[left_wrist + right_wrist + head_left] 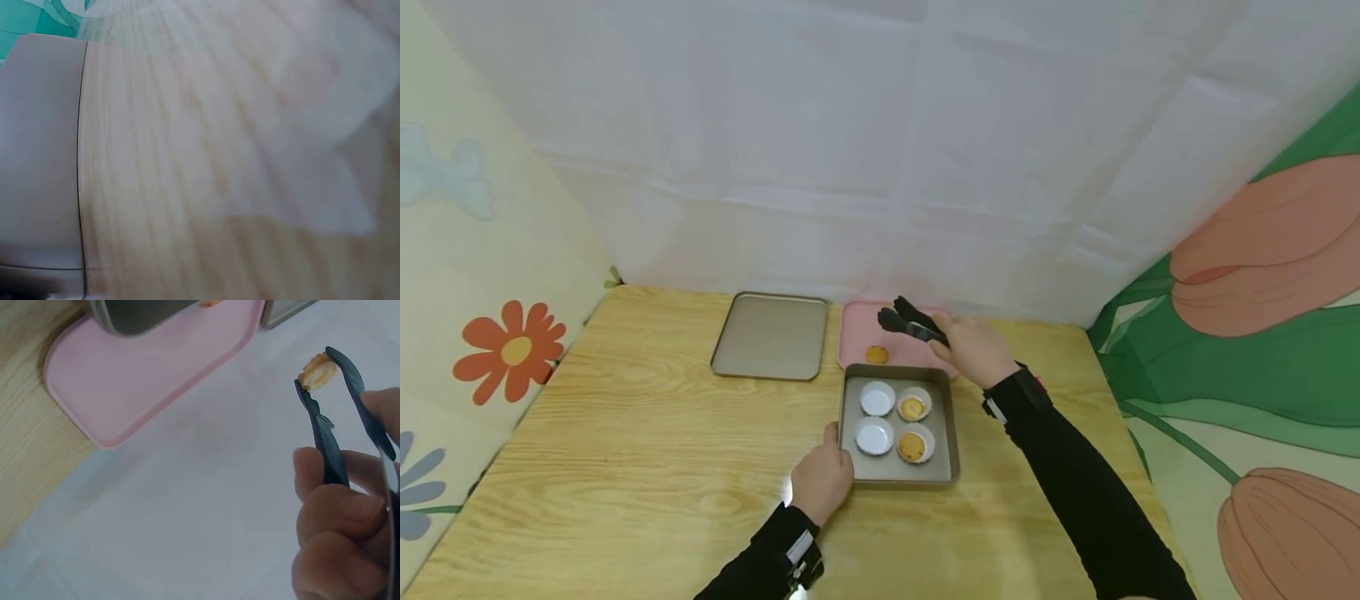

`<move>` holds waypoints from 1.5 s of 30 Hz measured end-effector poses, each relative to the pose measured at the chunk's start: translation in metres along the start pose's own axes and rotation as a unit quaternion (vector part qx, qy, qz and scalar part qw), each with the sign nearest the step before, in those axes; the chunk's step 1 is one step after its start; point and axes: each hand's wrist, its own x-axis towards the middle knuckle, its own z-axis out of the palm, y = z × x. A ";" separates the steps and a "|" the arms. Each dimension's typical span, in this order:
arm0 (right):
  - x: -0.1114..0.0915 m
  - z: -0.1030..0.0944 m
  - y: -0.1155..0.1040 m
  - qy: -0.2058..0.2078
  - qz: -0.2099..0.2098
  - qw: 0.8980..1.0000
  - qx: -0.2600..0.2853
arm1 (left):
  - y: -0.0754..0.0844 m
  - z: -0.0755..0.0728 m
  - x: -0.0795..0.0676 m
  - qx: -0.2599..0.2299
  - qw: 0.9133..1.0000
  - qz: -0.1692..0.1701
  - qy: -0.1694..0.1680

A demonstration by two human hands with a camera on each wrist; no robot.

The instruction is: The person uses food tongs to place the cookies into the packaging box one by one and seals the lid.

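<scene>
Your right grip [977, 351] clamps the tongs [917, 323], which pinch a cookie [319, 371] near the pink tray [853, 340]; your left grip [822, 481] touches the pan [943, 396], closure unclear. Transfer seems underway: lower the cookie into an empty cup [877, 399].

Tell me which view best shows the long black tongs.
The right wrist view: both tips of the black tongs appear close up, pinching a golden-brown cookie. The head view shows them smaller, partly covered by the right hand; the left wrist view shows none.
</scene>
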 end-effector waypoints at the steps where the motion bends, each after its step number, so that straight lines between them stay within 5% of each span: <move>1: -0.004 -0.002 -0.003 0.006 -0.007 1.000 -0.011 | -0.001 0.000 0.001 0.000 1.000 0.000 -0.002; 10: -0.039 0.010 -0.022 0.023 -0.043 0.995 -0.090 | -0.002 -0.003 0.008 -0.009 1.000 -0.013 -0.015; 18: -0.054 0.034 -0.034 -0.033 -0.034 0.996 -0.071 | -0.006 -0.002 0.008 -0.007 1.000 -0.016 -0.018; 45: -0.064 0.058 -0.033 -0.016 -0.054 0.995 -0.088 | 0.000 -0.002 0.003 0.001 1.000 -0.010 -0.024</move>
